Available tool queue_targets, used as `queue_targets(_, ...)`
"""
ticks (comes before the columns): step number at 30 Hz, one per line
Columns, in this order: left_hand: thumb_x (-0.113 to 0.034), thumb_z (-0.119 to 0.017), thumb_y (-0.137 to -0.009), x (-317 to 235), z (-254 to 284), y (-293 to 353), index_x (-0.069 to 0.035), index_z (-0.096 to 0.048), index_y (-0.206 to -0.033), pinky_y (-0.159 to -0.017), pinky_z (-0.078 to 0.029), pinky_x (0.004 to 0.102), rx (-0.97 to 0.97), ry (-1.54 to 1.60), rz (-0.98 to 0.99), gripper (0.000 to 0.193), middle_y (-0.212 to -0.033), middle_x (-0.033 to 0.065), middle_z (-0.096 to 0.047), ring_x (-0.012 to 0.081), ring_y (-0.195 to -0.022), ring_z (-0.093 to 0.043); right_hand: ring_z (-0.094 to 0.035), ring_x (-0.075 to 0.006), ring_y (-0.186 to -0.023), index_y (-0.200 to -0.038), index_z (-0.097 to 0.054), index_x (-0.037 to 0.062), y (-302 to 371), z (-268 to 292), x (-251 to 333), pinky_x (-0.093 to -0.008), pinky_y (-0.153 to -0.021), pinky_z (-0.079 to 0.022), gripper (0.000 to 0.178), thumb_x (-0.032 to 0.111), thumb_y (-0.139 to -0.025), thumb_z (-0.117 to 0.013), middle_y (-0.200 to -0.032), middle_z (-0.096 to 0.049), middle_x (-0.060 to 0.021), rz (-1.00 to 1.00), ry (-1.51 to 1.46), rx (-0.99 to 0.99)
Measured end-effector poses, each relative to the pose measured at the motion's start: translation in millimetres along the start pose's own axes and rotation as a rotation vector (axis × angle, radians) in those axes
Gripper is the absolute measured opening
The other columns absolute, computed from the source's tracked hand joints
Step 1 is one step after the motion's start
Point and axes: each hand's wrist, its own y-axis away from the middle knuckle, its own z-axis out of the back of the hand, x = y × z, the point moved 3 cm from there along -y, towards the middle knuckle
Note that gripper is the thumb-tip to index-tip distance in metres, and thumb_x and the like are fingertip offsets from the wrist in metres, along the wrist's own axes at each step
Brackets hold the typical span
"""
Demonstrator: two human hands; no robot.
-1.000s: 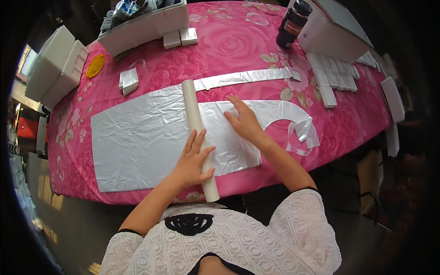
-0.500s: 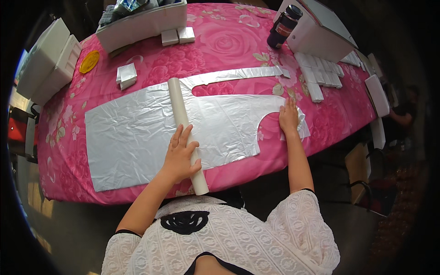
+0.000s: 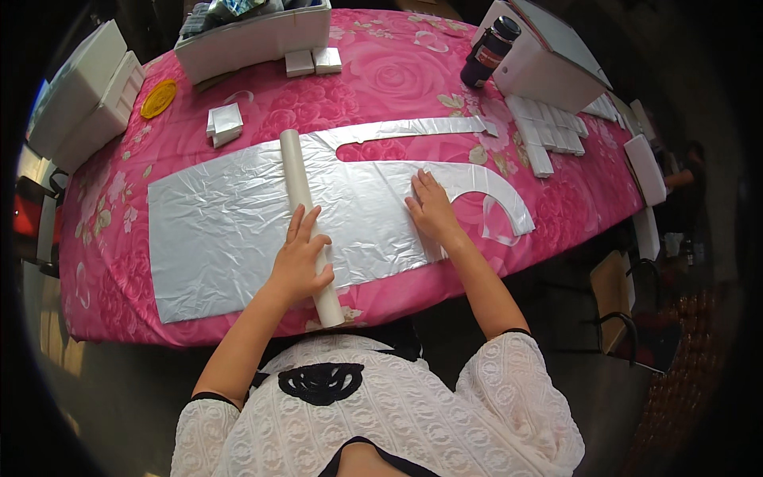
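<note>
A thin, silvery plastic apron (image 3: 214,230) lies spread and crinkled over the table, with a long strap along its far edge and a curved strap at its right end. Across its middle rests a long off-white tube (image 3: 297,175), its near end reaching past the apron's front edge. My left hand (image 3: 299,258) lies over the near half of this tube, fingers spread and thumb to its right. My right hand (image 3: 433,208) presses flat on the apron just left of the curved strap, fingers stretched out. Part of the apron is hidden beneath the tube and both hands.
A pink floral cloth (image 3: 389,75) covers the table. Small folded white packets (image 3: 226,121) sit far left, with more packets (image 3: 548,127) at right. White foam boxes (image 3: 250,40), a dark flask (image 3: 489,52) and a yellow disc (image 3: 159,98) stand around the far side.
My right hand has moved left from the curved strap onto the apron's body. That strap now lies unfolded to the right. The tube and my left hand have shifted slightly left.
</note>
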Motion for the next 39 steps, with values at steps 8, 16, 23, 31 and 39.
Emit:
queue_targets(8, -0.019, -0.059, -0.063, -12, -3, 3, -0.008, -0.057, -0.091, -0.099, -0.034, 0.0448, 0.037, -0.012, -0.030, 0.031, -0.140, 0.0148, -0.026, 0.0391, -0.133, -0.012, -0.034, -0.0310, -0.126, -0.125, -0.041, -0.0065, 8, 29, -114, -0.0364, -0.105, -0.026, 0.047, 0.022, -0.088, -0.040, -0.133, -0.038, -0.0210, -0.330, 0.297, -0.177)
queue_targets(16, -0.019, -0.060, -0.064, -18, -7, 1, -0.007, -0.057, -0.091, -0.100, -0.032, 0.0448, 0.047, 0.003, -0.034, 0.030, -0.140, 0.0152, -0.027, 0.0398, -0.133, -0.012, -0.057, -0.0295, -0.094, -0.093, -0.060, 0.0018, 34, 52, -156, -0.0384, -0.085, -0.043, 0.022, 0.017, -0.083, -0.047, -0.097, -0.061, -0.0149, -0.379, 0.408, -0.390)
queue_targets(23, -0.019, -0.060, -0.065, -20, -9, -2, -0.007, -0.057, -0.096, -0.103, -0.028, 0.0451, 0.070, -0.013, -0.065, 0.034, -0.139, 0.0175, -0.027, 0.0401, -0.133, -0.012, -0.058, -0.0298, -0.066, -0.072, -0.054, 0.0041, 35, 83, -109, -0.0398, -0.062, -0.044, 0.013, 0.013, -0.070, -0.063, -0.070, -0.060, -0.0092, -0.192, 0.451, -0.536)
queue_targets(31, -0.029, -0.059, -0.080, -36, -8, -11, -0.001, -0.049, -0.113, -0.094, -0.038, 0.0391, -0.098, 0.455, -0.006, 0.044, -0.127, 0.0164, -0.040, 0.0296, -0.117, -0.039, -0.051, -0.0070, -0.054, -0.082, -0.056, 0.0013, 30, 68, 80, -0.0219, -0.051, -0.042, 0.017, 0.011, -0.072, -0.067, -0.072, -0.060, -0.0043, -0.180, -0.719, -0.065)
queue_targets(39, -0.020, -0.062, -0.082, 9, 47, 12, -0.001, -0.061, -0.083, -0.066, -0.046, 0.0239, 0.313, 1.118, 0.586, 0.019, -0.080, 0.0051, -0.064, 0.0102, -0.070, -0.058, -0.058, -0.0178, -0.069, -0.095, -0.057, 0.0012, 74, 35, 192, -0.0280, -0.058, -0.044, 0.027, 0.013, -0.074, -0.068, -0.077, -0.060, -0.0071, 0.219, -0.717, 0.026)
